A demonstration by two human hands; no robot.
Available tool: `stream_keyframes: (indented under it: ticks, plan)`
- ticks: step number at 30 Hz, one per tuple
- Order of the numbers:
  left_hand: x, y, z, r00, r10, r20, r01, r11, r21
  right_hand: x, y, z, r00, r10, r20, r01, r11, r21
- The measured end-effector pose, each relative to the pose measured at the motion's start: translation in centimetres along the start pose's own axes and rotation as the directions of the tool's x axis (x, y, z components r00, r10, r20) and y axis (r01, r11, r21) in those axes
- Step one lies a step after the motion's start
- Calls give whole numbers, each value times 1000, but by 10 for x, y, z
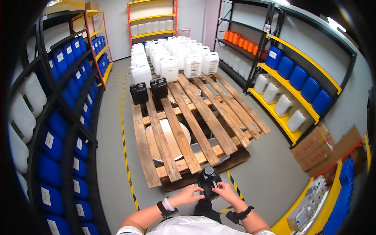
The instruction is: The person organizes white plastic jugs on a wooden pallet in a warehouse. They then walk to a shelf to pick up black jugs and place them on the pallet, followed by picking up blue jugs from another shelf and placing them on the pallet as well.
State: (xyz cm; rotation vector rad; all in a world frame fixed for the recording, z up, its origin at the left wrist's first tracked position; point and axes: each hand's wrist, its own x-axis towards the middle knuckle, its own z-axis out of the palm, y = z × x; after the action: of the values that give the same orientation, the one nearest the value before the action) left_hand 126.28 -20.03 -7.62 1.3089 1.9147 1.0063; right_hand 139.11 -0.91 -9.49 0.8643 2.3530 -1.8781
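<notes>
A black plastic jerrycan (208, 191) with a ribbed screw cap is upright in front of my body, just off the pallet's near edge. My right hand (225, 192) grips it by the handle side, fingers bent around a shiny part there. At the jerrycan's left side, my left hand (188, 196) has its fingers apart, the fingertips at or very near the wall; contact is hard to tell. Two more black jerrycans, one at the left edge (139, 93) and one beside it (159, 88), stand on the wooden pallet (202, 120).
White jerrycans (169, 69) crowd the pallet's far end. Beneath its slats are large round lids (169, 138). Racks of blue jerrycans flank me, on the left rack (50, 170) and right rack (300, 77). Cardboard boxes (312, 147) lean at right. Striped tape (124, 152) marks the floor.
</notes>
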Motion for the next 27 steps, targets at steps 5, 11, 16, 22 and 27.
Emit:
stream_keyframes:
  ticks: [5,11,16,22,27]
  plan:
    - [38,-68,-38,934,-307,-182,294,951,-96,117,-12,-45,994,-67,85,83,978,-194]
    - [79,-69,-51,803,-525,-283,388,820,-421,210,-61,-85,973,-65,222,164,871,-464]
    - [76,-62,-53,768,-548,-332,465,833,-299,258,-95,-74,951,-122,285,271,775,-571]
    - [30,-80,-47,702,-596,-390,512,803,-305,276,-108,-34,928,-140,346,319,778,-540]
    - [-33,-88,-44,668,-640,-380,522,767,-373,263,-120,16,908,-133,398,344,778,-526]
